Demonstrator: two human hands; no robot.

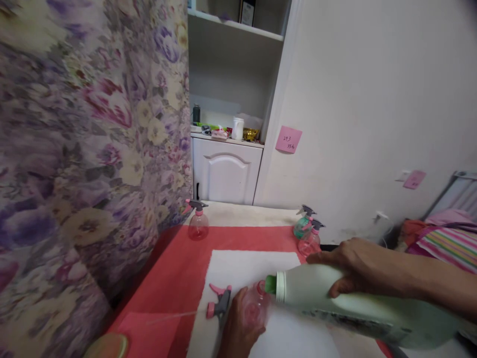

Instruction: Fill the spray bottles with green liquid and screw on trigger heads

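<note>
My left hand [238, 323] is wrapped round a pink see-through spray bottle [257, 304] with its top off, over a white sheet [286, 328]. My right hand [348, 263] grips a large pale green jug [313, 291], tipped nearly level. The jug's green spout [271, 285] meets the mouth of the pink bottle; whether liquid flows I cannot make out. Left of my left hand lies a pink and grey spray head [220, 303], its thin clear tube stretching leftward. A round yellowish lid or dish [108, 345] shows at the lower left edge.
A pink spray bottle [198, 224] stands at the table's far left. A green spray bottle [301, 226] and another pink one [310, 242] stand at the far right, near the jug. Red cloth [167, 283] covers the table; a floral curtain [93, 149] hangs on the left.
</note>
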